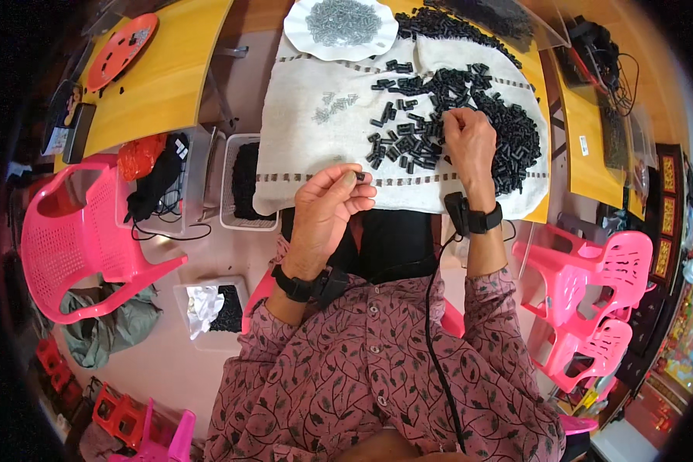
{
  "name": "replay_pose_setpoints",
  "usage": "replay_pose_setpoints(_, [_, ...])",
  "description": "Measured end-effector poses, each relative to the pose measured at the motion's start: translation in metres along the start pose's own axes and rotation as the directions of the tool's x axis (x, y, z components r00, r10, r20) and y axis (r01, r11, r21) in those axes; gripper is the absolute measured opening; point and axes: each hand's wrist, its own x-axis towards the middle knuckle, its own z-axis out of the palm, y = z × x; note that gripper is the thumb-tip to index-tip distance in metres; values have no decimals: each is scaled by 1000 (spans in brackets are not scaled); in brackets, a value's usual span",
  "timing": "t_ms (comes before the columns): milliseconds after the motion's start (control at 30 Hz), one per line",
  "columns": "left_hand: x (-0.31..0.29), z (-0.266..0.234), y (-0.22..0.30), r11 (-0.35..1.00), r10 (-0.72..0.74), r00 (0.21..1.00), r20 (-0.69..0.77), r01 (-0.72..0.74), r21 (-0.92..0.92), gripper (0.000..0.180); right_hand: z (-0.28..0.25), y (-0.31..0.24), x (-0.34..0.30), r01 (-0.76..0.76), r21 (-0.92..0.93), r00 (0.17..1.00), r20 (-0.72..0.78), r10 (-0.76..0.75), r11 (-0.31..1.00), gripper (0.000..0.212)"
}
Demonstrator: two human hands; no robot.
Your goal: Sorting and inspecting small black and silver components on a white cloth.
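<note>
My left hand point(327, 204) is closed in front of the table's near edge, pinching a small black plastic piece point(359, 176) between thumb and fingers. Over the heap of short black tubular pieces point(508, 135), my right hand point(470, 145) is closed with its fingertips down among them. Whatever those fingertips grip is hidden. Loose black pieces point(408, 142) lie scattered left of the right hand. Further left, a small group of shiny metal pieces point(335, 106) rests on the white cloth point(292, 146). A white scalloped plate point(296, 35) at the far side bears many more metal pieces.
A yellow table point(165, 69) with an orange-red plate point(100, 69) stands at left. White baskets point(227, 185) of black pieces sit on the floor. Pink plastic chairs point(69, 231) stand at left and right. A black cable point(431, 331) runs down from my right wrist.
</note>
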Motion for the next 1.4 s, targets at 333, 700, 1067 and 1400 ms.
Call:
replay_pose_setpoints(333, [-1,0,0,1000,18,1000,-3,-18,22,22,2,-13,16,-186,-24,966,177,188,982,25])
replay_pose_setpoints(700, [-5,6,3,998,56,998,-7,-57,-31,21,2,-26,20,-121,-135,961,231,150,983,22])
replay_pose_setpoints(1067, [-6,10,7,997,66,998,5,-65,-42,19,2,-26,27,-76,-237,921,356,159,969,23])
replay_pose_setpoints(1400, [-8,3,8,998,24,1000,19,-23,-63,22,-6,-45,-41,-296,589,934,342,100,752,16])
